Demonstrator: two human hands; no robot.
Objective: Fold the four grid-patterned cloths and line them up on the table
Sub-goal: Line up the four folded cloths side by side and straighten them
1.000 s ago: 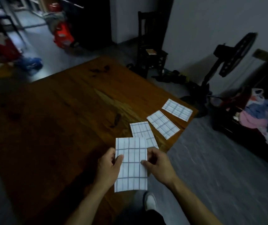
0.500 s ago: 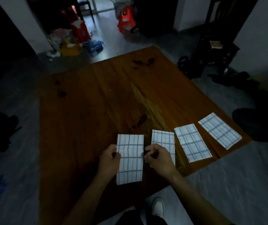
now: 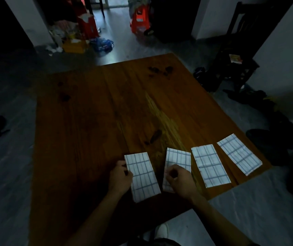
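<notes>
Head view, left hand [image 3: 120, 178] fingers gripping leftmost folded cloth [image 3: 142, 176], right hand [image 3: 179, 180] fingers curled, empty.

Brown wooden table [image 3: 92, 121] showing grained, slightly glossy planks with dark knots. Four white grid-patterned folded cloths [image 3: 210, 167] lying along table's near edge, looking thin, matt, woven. Grey floor [image 3: 248, 215] beside table looking smooth, faintly shining. Red stool [image 3: 139, 22] beyond table's far edge looking glossy plastic.
</notes>
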